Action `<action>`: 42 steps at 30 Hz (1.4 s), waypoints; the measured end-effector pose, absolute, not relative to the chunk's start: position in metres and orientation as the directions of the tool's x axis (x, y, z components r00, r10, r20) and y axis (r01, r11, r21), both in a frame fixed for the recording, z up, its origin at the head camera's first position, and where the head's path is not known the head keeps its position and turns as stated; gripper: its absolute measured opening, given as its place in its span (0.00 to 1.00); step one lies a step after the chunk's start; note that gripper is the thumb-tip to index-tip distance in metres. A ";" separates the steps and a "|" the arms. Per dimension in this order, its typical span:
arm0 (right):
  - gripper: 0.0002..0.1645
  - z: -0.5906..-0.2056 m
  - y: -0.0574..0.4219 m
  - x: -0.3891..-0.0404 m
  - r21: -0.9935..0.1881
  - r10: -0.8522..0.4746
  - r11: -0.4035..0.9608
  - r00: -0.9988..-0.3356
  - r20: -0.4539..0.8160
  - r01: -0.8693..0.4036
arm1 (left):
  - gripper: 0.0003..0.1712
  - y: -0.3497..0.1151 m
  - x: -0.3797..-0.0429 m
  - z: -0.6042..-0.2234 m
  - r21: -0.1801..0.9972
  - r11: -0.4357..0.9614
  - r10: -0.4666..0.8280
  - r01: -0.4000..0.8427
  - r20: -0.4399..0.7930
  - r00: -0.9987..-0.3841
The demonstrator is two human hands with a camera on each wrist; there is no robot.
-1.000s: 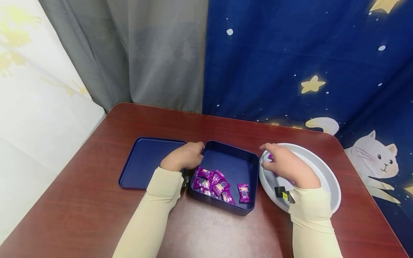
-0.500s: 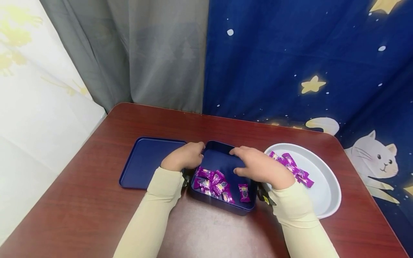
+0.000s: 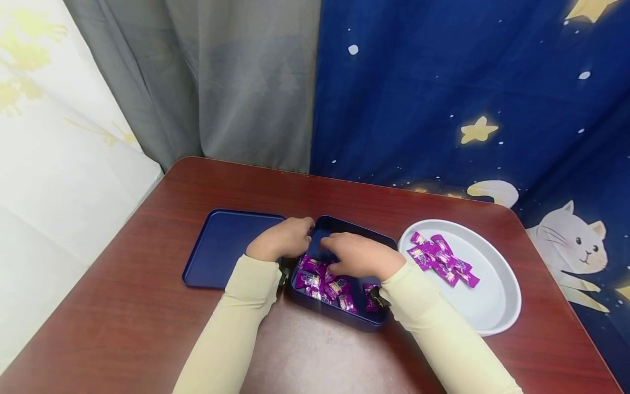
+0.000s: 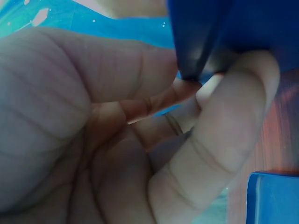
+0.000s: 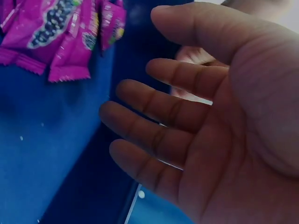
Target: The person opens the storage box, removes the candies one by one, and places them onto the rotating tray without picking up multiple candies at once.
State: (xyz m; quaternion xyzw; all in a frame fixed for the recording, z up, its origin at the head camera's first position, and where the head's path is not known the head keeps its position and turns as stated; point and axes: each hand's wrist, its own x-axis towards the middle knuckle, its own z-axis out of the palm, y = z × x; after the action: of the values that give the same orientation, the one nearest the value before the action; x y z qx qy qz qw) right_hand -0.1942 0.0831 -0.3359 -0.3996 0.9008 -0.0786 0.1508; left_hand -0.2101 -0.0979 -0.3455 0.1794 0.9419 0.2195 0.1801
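A dark blue box (image 3: 339,317) stands mid-table with several purple-wrapped candies (image 3: 310,280) inside, mostly piled in its near left corner; their wrappers (image 5: 56,28) show a picture of dark grapes. My left hand (image 3: 283,238) pinches the box's left wall between thumb and fingers, as the left wrist view shows. Above the inside of the box is my right hand (image 3: 359,254), its fingers spread and nothing in them. In the head view it partly hides the candies, but in the right wrist view the fingers (image 5: 154,102) are apart from the pile.
Right of the box, a white oval tray (image 3: 484,306) holds a cluster of purple-wrapped candies (image 3: 443,260). A flat dark blue lid (image 3: 221,251) lies to the left, partly behind the left hand. Curtains hang past the far edge of the brown table (image 3: 147,306).
My right hand has travelled left from over the white tray to above the blue box, uncovering the candies in the tray. My left hand stays on the box wall.
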 end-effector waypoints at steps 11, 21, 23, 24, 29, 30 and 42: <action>0.19 -0.353 0.066 -0.201 -0.220 -0.773 0.634 -0.591 -0.232 -0.742 | 0.21 -0.099 -0.209 -0.343 0.501 0.823 0.438 0.267 -0.260 -0.861; 0.18 -0.365 0.061 -0.204 -0.185 -0.819 0.573 -0.550 -0.163 -0.798 | 0.18 -0.099 -0.209 -0.345 0.524 0.812 0.441 0.257 -0.264 -0.858; 0.18 -0.367 0.060 -0.205 -0.184 -0.822 0.569 -0.548 -0.157 -0.801 | 0.17 -0.099 -0.210 -0.346 0.529 0.811 0.441 0.251 -0.269 -0.856; 0.18 -0.367 0.060 -0.205 -0.186 -0.822 0.570 -0.548 -0.156 -0.801 | 0.17 -0.099 -0.210 -0.346 0.530 0.811 0.440 0.248 -0.273 -0.856; 0.16 -0.370 0.057 -0.205 -0.196 -0.821 0.571 -0.549 -0.159 -0.797 | 0.17 -0.099 -0.209 -0.346 0.535 0.810 0.439 0.242 -0.278 -0.855; 0.16 -0.371 0.057 -0.205 -0.194 -0.819 0.573 -0.551 -0.160 -0.796 | 0.17 -0.099 -0.209 -0.345 0.535 0.809 0.439 0.242 -0.276 -0.855; 0.13 -0.365 0.057 -0.204 -0.158 -0.789 0.614 -0.591 -0.170 -0.774 | 0.17 -0.099 -0.209 -0.345 0.515 0.819 0.433 0.254 -0.265 -0.861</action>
State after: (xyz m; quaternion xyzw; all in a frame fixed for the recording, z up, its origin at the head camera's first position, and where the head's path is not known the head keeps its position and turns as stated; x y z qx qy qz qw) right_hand -0.2041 0.0570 -0.3647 -0.4383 0.8912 -0.0335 0.1118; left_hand -0.2089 -0.0986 -0.3448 0.1837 0.9348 0.2384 0.1887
